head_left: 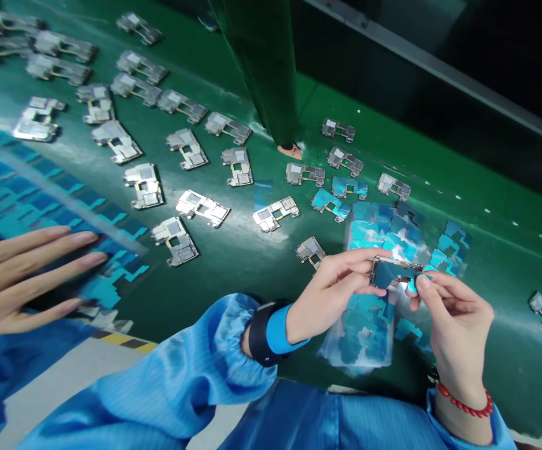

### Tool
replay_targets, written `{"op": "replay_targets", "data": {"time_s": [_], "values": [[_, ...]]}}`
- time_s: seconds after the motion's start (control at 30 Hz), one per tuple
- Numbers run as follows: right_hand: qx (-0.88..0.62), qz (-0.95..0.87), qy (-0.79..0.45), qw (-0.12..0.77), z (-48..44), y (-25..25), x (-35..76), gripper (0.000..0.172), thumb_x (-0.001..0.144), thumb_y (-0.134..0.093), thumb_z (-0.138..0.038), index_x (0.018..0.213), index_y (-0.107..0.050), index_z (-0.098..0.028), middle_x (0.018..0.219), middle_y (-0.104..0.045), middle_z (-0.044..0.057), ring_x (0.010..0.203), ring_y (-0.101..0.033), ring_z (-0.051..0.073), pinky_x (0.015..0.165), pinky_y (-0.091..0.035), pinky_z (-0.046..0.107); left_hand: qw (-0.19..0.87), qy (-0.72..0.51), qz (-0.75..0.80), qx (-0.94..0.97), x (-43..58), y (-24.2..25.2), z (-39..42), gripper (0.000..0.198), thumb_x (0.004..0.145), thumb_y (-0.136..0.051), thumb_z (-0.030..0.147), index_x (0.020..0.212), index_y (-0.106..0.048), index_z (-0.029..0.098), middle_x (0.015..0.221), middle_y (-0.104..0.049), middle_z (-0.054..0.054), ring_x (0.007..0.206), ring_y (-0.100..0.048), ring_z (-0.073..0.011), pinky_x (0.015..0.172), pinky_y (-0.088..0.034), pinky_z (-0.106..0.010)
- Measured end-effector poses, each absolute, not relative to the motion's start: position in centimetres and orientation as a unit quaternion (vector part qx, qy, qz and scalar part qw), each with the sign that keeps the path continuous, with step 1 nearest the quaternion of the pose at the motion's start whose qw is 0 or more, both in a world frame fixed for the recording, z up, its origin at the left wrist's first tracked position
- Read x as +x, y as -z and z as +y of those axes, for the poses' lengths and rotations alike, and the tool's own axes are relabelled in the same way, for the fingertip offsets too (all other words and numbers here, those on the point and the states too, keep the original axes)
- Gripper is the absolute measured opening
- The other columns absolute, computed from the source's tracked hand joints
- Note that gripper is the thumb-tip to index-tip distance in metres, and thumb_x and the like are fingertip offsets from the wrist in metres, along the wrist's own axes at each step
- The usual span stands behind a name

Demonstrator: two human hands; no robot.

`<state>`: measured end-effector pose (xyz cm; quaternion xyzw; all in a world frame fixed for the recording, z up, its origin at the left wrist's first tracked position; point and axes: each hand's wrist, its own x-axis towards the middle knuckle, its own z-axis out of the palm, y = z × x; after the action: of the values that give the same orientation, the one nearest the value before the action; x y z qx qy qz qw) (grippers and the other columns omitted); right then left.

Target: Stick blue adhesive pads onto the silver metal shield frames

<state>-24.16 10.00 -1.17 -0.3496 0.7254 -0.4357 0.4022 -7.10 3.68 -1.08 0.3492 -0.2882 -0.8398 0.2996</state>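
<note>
Between my two hands is a small phone circuit board [386, 274] with a dark blue film on its face. My left hand [329, 290], with a black and blue band on the wrist, is closed on the board's left end. At the right end, the thumb and fingers of my right hand [461, 312] pinch together on the film's edge; whether they also grip the board I cannot tell. Under my hands lies a clear plastic bag [369, 337] with blue film pieces. One bare board [311, 251] rests just beyond my left hand.
Several circuit boards [202, 207] lie spread over the green table [233, 269]. Two boards with blue film [331, 205] sit beyond the bag. A green post [271, 75] rises at the back. On the left, a co-worker's hand [31, 281] is over a sheet of blue films [55, 187].
</note>
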Motion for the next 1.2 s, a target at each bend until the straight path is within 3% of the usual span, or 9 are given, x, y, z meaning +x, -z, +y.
{"op": "replay_targets", "data": {"time_s": [1.2], "values": [[-0.365, 0.728, 0.423, 0.396, 9.72, 1.38, -24.09, 0.031, 0.071, -0.071, -0.033, 0.09, -0.065, -0.009, 0.069, -0.06, 0.005, 0.055, -0.056, 0.007, 0.054, -0.05, 0.014, 0.289, 0.816, -0.334, 0.373, -7.21, 0.7, 3.58, 0.038, 0.081, -0.052, 0.014, 0.118, -0.056, 0.004, 0.097, -0.068, -0.01, 0.085, -0.066, -0.0155, 0.082, -0.055, -0.027]]}}
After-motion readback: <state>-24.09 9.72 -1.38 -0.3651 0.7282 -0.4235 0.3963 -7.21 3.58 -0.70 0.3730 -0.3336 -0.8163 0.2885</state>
